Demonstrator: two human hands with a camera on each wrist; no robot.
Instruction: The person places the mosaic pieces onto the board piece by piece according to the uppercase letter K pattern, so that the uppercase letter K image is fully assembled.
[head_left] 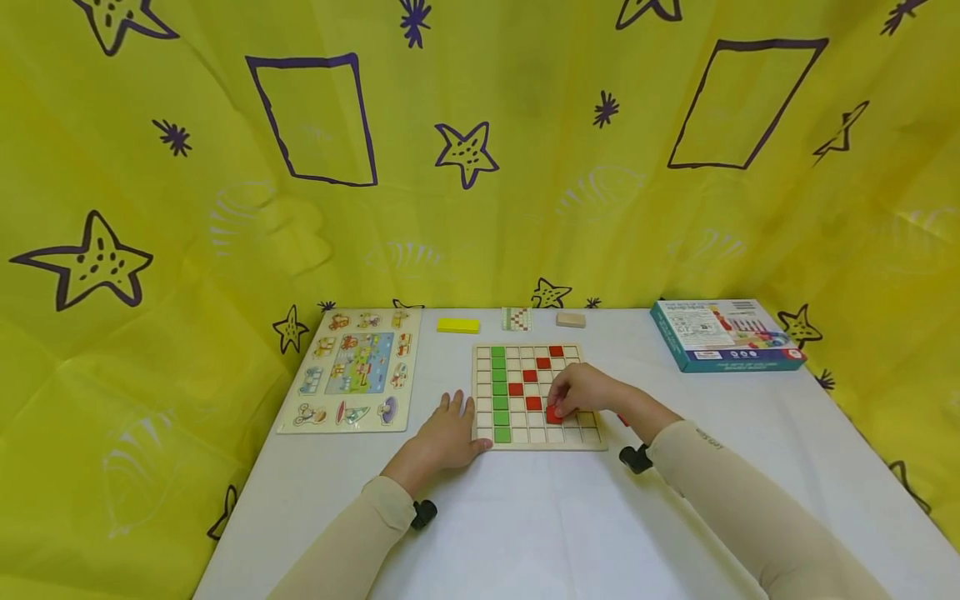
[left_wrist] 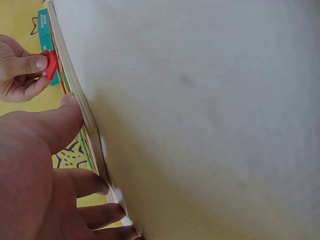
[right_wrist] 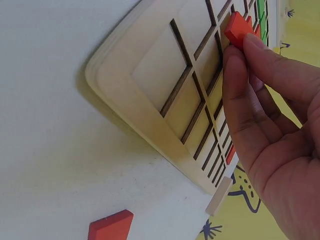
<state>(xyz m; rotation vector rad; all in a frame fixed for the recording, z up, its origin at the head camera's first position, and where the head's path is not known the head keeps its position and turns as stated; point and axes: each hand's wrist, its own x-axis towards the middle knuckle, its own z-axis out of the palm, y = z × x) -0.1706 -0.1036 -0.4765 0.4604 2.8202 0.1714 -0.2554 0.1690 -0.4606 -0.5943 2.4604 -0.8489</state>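
A wooden grid board (head_left: 540, 446) lies on the white table. Green square tiles (head_left: 499, 389) fill one column near its left side, and several red tiles (head_left: 530, 376) form slanting lines to the right of it. My right hand (head_left: 585, 389) pinches a red square tile (right_wrist: 237, 29) between thumb and fingers, tilted over the lower middle cells. With fingers spread, my left hand (head_left: 448, 437) rests at the board's left edge, its thumb at the near corner. Another red tile (right_wrist: 111, 227) lies on the table right of the board, partly hidden by my right wrist in the head view.
Left of the board lies a picture puzzle (head_left: 300, 417). Behind the grid board are a yellow block (head_left: 458, 326), a small pattern card (head_left: 516, 319) and a plain wooden block (head_left: 571, 320). A teal box (head_left: 727, 335) sits at the back right, before a yellow curtain (head_left: 480, 225).
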